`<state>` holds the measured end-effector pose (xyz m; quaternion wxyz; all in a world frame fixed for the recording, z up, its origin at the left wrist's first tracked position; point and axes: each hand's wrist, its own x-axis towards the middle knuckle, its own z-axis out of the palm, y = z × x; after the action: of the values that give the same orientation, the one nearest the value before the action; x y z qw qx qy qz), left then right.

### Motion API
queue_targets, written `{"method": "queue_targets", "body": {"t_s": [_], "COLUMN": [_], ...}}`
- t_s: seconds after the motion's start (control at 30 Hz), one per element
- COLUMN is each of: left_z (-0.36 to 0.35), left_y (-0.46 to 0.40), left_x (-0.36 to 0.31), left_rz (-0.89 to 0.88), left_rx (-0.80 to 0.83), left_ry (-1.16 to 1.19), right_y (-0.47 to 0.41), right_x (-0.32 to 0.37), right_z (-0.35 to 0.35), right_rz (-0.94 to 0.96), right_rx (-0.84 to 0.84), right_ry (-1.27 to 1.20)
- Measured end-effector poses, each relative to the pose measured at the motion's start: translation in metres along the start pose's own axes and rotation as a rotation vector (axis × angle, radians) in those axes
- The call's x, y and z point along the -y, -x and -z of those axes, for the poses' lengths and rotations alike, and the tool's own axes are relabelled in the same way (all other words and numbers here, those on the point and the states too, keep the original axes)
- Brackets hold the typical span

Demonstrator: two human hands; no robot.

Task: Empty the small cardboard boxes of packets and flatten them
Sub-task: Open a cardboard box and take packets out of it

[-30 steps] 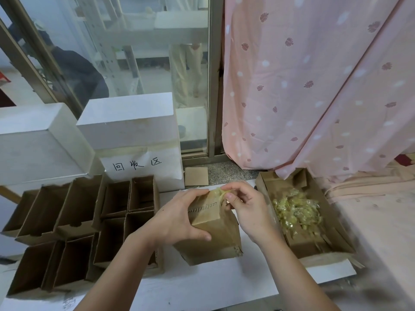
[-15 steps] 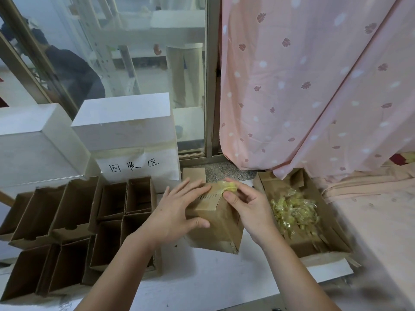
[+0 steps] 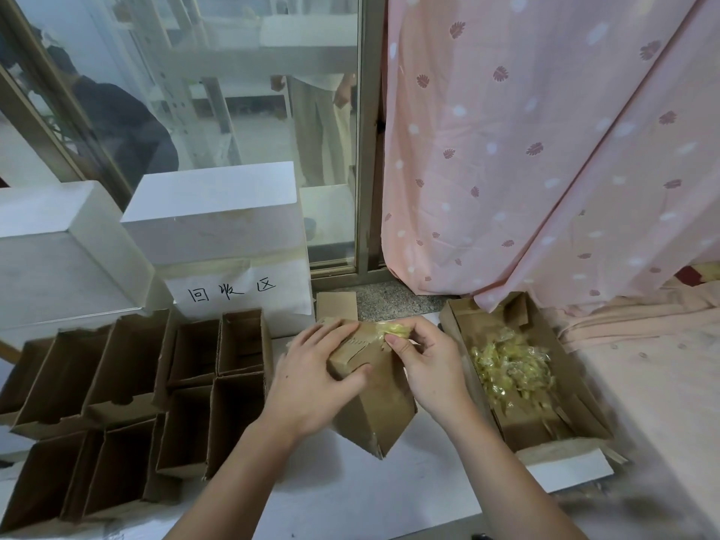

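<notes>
Eight empty boxes (image 3: 128,387) stand left. Left hand (image 3: 311,383) grips one box (image 3: 382,399); right hand (image 3: 424,364) pinches its packet (image 3: 395,330). Tray (image 3: 576,418) holds packets (image 3: 510,364).

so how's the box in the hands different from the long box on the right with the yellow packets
The box in the hands is small, stands tilted on the white board and is gripped by the left hand; the long box is larger and lies flat, untouched. The right hand pinches a yellow packet at the small box's top; the long box holds a loose heap of packets. Both are brown cardboard.
</notes>
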<state>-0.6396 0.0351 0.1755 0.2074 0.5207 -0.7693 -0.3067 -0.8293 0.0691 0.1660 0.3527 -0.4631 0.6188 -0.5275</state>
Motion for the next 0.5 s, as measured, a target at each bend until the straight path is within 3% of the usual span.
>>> {"method": "queue_targets", "body": {"t_s": [0.27, 0.43, 0.5], "left_z": [0.014, 0.011, 0.009], "left_y": [-0.009, -0.011, -0.008], "left_x": [0.017, 0.022, 0.021], "left_rz": [-0.031, -0.033, -0.067], "left_rx": [0.013, -0.065, -0.109], "left_ry": [0.147, 0.292, 0.246], "right_y": [-0.001, 0.002, 0.002], "right_x": [0.007, 0.010, 0.008], "right_z": [-0.010, -0.014, -0.018], "right_rz": [-0.079, 0.021, 0.091], "right_rx": [-0.093, -0.085, -0.051], "right_ry": [-0.158, -0.132, -0.056]}}
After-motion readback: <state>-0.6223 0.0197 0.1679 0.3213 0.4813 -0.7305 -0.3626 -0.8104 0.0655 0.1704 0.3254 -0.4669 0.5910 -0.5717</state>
